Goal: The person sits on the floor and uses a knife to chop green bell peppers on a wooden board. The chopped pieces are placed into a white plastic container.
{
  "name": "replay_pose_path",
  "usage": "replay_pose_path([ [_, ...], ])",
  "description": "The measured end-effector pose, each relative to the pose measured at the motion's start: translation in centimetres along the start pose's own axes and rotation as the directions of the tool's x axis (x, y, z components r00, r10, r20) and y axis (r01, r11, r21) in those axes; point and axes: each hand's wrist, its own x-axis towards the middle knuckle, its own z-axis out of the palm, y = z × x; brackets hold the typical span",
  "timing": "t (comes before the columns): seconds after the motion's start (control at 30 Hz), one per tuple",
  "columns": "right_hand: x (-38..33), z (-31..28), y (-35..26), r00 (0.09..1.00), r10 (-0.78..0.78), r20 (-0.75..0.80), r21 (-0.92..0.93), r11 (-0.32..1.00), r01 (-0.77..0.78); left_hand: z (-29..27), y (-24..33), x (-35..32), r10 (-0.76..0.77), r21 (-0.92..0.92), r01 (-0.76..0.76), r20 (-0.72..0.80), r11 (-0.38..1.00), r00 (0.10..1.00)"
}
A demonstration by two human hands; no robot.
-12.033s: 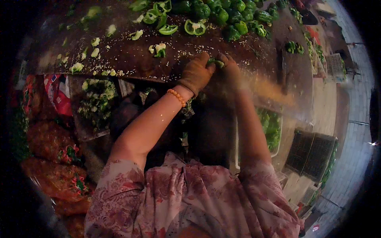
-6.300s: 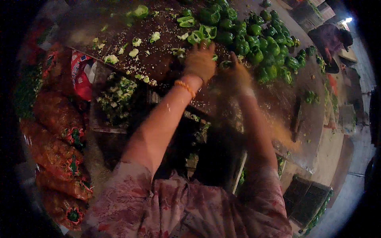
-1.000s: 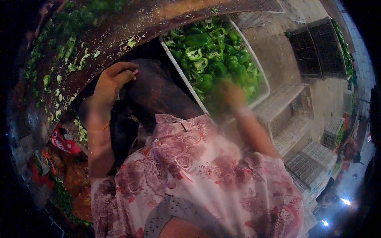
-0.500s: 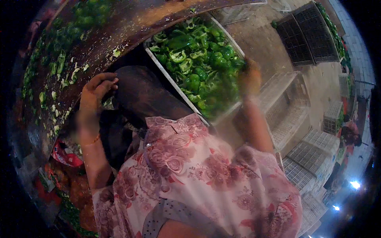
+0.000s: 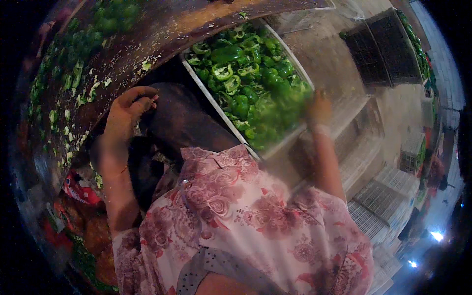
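My left hand (image 5: pixel 132 105) is closed, its fingers curled to the thumb beside my dark-clothed knee, near the edge of the work table (image 5: pixel 162 37). Whatever sits between those fingertips, if anything, is too small to make out. At the right rim of a pale crate (image 5: pixel 223 114) is my right hand (image 5: pixel 319 109), smeared by motion, so its fingers do not show clearly. Green bell peppers (image 5: pixel 241 101), some whole and some cut open, fill the crate. The blur spreads over the peppers nearest my right hand.
Pepper scraps (image 5: pixel 93 91) and seeds litter the table at left, with a heap of green peppers (image 5: pixel 115 19) at its far side. Empty-looking pale crates (image 5: pixel 356 142) stand at right. A dark crate (image 5: pixel 378 51) stands farther off. A red packet (image 5: pixel 81 189) lies at lower left.
My left hand has shifted slightly right and up, over the knee. My right hand has moved a little right and down along the crate's rim.
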Motion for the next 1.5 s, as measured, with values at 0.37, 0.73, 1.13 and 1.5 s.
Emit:
replay_pose_path([
  [0.37, 2.1, 4.4, -3.8, 0.939, -0.343, 0.031, 0.117, 0.934, 0.337, -1.5, 2.0, -0.8, -0.025, -0.076, 0.022, -0.037, 0.997, 0.999],
  [0.73, 10.8, 0.4, -22.0, 0.788, -0.615, -0.037, 0.248, 0.758, 0.604, -9.4, 1.5, 1.6, -0.004, -0.108, -0.017, -0.196, 0.994, 0.981],
  [1.13, 14.6, 4.0, -22.2, 0.880, -0.385, 0.278, 0.621, 0.771, 0.142, -10.9, -3.9, 3.8, -0.179, -0.266, 0.135, -0.146, 0.954, 0.973],
  [1.5, 11.6, 3.4, -22.3, 0.885, -0.414, 0.213, 0.661, 0.728, 0.182, -10.6, -5.0, 5.4, -0.221, -0.318, 0.183, -0.086, 0.930, 0.972],
])
